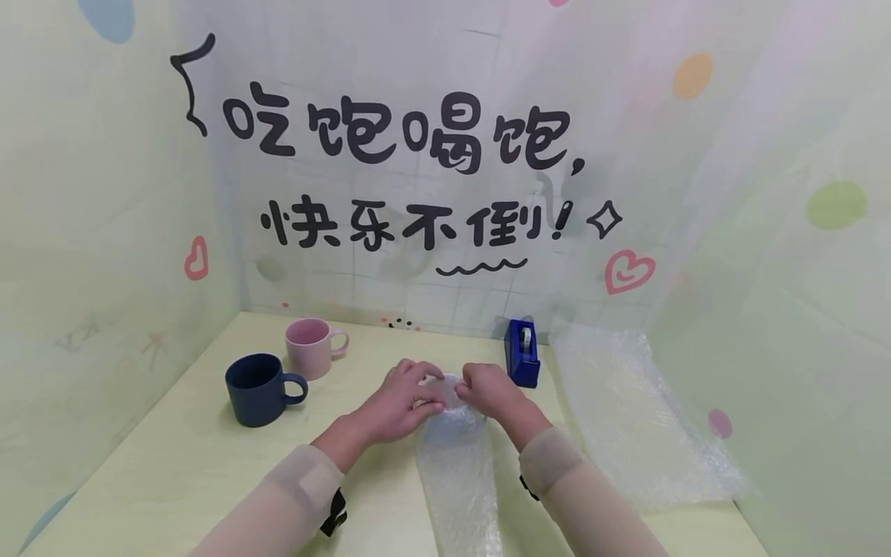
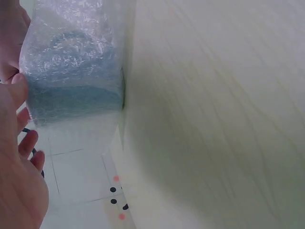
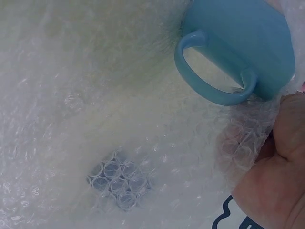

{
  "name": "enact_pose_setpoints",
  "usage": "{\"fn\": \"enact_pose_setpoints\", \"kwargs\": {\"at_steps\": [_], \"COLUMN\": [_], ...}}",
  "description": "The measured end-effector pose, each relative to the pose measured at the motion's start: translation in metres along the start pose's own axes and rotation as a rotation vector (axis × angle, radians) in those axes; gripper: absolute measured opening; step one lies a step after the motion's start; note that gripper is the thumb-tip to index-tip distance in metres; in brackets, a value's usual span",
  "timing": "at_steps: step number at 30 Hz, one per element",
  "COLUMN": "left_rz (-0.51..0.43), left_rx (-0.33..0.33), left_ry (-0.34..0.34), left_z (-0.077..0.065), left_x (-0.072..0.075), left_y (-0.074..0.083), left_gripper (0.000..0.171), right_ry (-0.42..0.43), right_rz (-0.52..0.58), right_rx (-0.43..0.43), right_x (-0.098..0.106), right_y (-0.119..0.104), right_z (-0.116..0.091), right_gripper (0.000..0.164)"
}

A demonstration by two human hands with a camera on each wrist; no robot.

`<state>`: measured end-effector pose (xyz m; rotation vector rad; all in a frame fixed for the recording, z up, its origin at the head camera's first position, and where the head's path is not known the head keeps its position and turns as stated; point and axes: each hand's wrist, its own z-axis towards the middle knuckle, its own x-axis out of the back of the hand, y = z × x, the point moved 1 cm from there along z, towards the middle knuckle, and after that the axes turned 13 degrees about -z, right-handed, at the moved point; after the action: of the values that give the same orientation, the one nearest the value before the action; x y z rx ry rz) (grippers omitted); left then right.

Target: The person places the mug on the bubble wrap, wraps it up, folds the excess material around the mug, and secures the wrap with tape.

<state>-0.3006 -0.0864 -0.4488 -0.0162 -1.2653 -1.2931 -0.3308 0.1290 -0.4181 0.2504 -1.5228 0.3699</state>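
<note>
Blue mug (image 3: 267, 45) upright on the tabletop (image 1: 379, 514) in bubble wrap (image 1: 461, 487), between the left hand (image 1: 402, 401) curled on the wrap's top edge and the right hand (image 1: 493, 391) pinching it, with its long end toward the person.

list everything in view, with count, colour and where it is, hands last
light blue mug: 1, between the hands, partly wrapped
bubble wrap strip: 1, clear, around the light blue mug and trailing towards the person
navy mug: 1, dark blue, left on the table
pink mug: 1, pink, just behind the navy mug
tape dispenser: 1, blue, beyond the right hand
bubble wrap sheet: 1 visible area, clear, right side
table: 1, pale yellow, under everything
backdrop: 1, pale with black lettering, behind the table
sleeves: 2, cream, on the forearms
left hand: 1, at the wrap
right hand: 1, at the wrap
</note>
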Motion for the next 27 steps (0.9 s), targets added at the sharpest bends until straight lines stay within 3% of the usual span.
{"fn": "enact_pose_setpoints", "kwargs": {"at_steps": [2, 9, 17, 23, 27], "left_rz": [-0.002, -0.160, -0.130, -0.145, -0.144], "left_rx": [0.039, 0.151, 0.169, 0.219, 0.223], "left_ry": [-0.015, -0.121, -0.115, -0.115, -0.118], "left_z": [0.003, 0.013, 0.016, 0.015, 0.015], "left_x": [0.002, 0.005, 0.005, 0.006, 0.007], "left_y": [0.000, -0.003, -0.002, -0.001, 0.000], "left_gripper": [0.023, 0.020, 0.018, 0.019, 0.019], "right_ry": [0.000, 0.006, 0.061, 0.046, 0.043], "right_rz": [-0.006, 0.009, 0.032, 0.130, 0.143], "right_rx": [-0.002, -0.007, -0.010, -0.053, -0.049], "right_x": [0.000, 0.000, -0.003, -0.002, 0.006], "right_y": [0.000, -0.001, 0.002, 0.009, 0.012], "right_z": [0.000, -0.002, -0.004, -0.014, -0.029], "right_gripper": [0.023, 0.023, 0.029, 0.039, 0.032]}}
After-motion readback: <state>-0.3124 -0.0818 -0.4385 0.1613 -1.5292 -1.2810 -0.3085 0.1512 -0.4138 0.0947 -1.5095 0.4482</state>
